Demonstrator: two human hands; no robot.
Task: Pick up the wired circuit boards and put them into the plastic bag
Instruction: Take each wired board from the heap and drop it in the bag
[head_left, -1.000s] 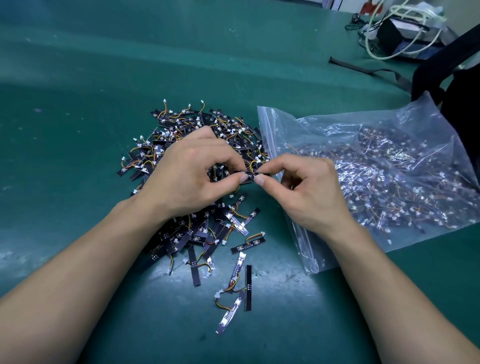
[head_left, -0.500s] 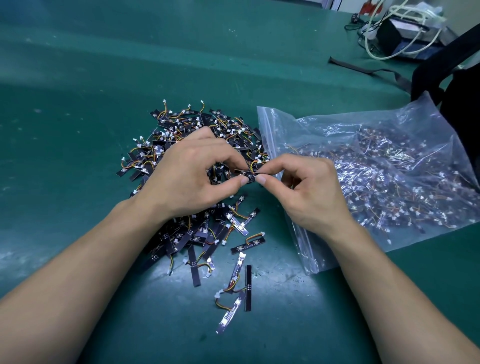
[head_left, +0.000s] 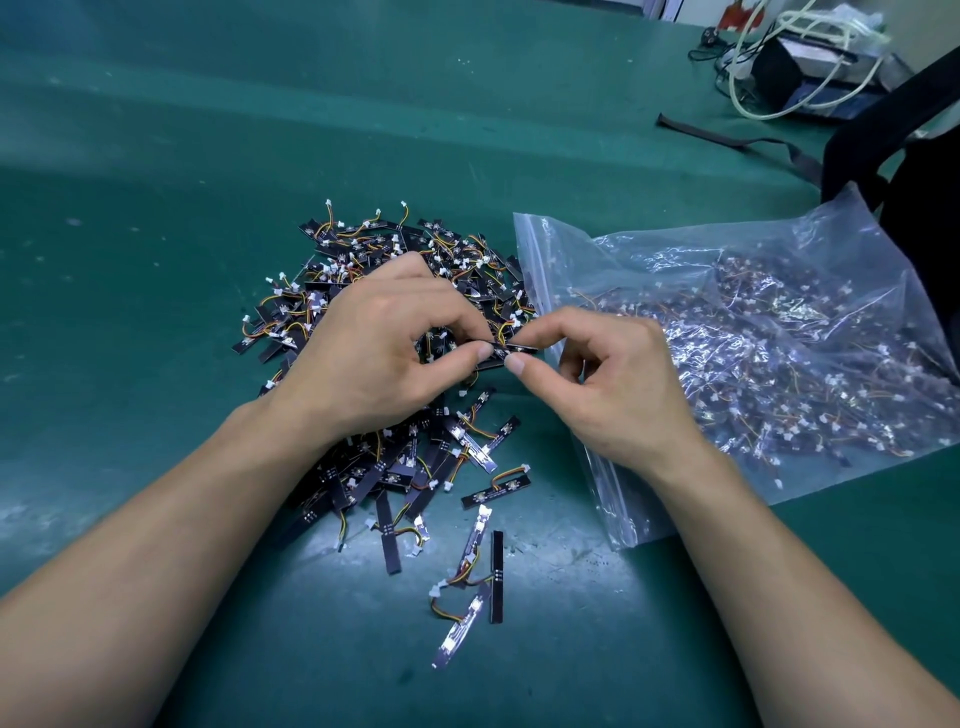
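Many wired circuit boards fill the clear plastic bag lying at right, its zip mouth just beside a loose pile of more. Over the pile's right edge, the left hand and right hand both pinch one black board, fingers of the two hands nearly meeting. Green desk beneath; white cables sit at its far right corner.

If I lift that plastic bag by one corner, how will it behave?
Probably floppy: the plastic bag is thin, crinkled film. Likely to sag, since many wired boards fill it. They may snag together, as their wires lie tangled.
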